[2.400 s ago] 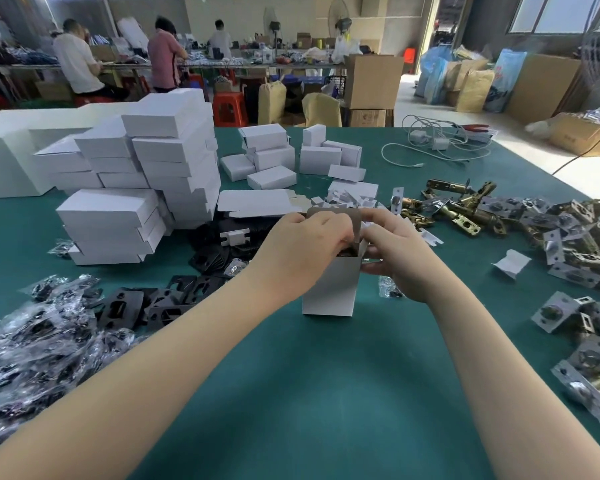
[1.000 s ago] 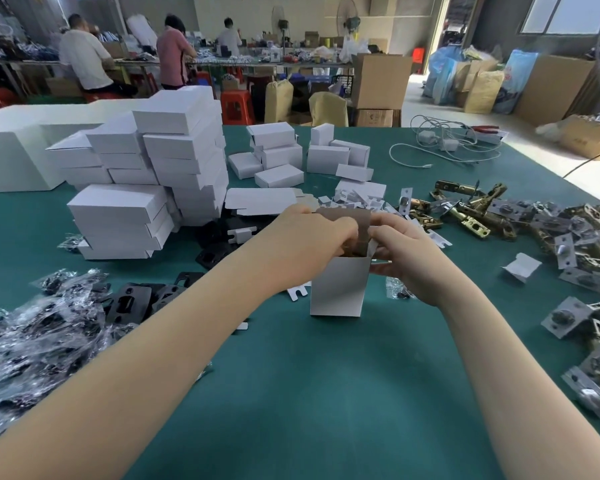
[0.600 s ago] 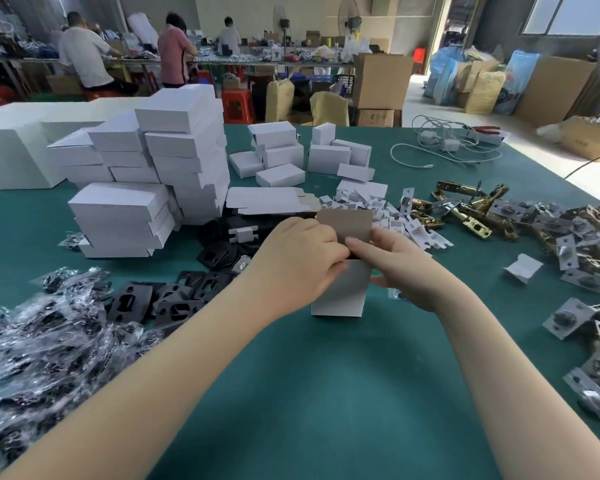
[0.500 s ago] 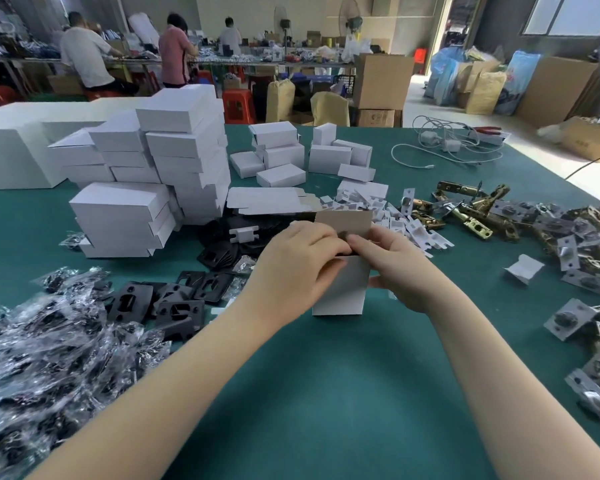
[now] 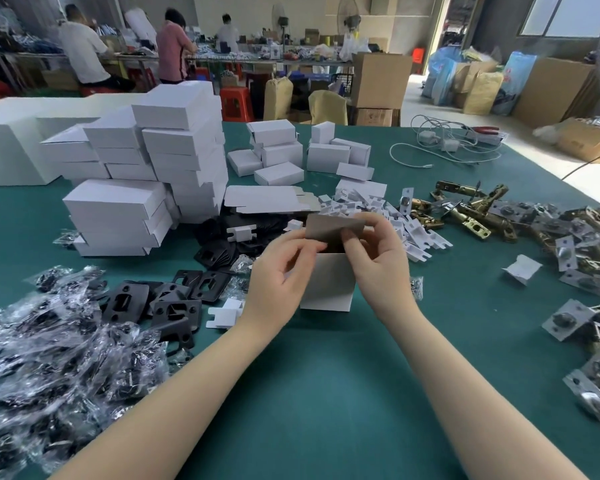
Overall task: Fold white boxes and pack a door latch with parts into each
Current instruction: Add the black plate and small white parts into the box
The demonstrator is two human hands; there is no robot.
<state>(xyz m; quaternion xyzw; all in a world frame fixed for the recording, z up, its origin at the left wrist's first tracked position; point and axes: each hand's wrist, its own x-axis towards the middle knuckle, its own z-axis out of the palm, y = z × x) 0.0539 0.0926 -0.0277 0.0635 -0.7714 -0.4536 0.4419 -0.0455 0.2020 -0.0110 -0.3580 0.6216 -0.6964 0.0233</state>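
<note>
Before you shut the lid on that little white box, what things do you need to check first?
1. White box standing upright on the green table: ok.
2. Top flap raised and free to fold down: ok.
3. Left hand and right hand both pinching the flap: ok.
4. Door latch and parts inside: cannot tell, the opening is hidden by the fingers.
5. Loose white inserts behind the box, clear of the flap: ok.
6. Bottom of the box closed: cannot tell, it faces the table.
</note>
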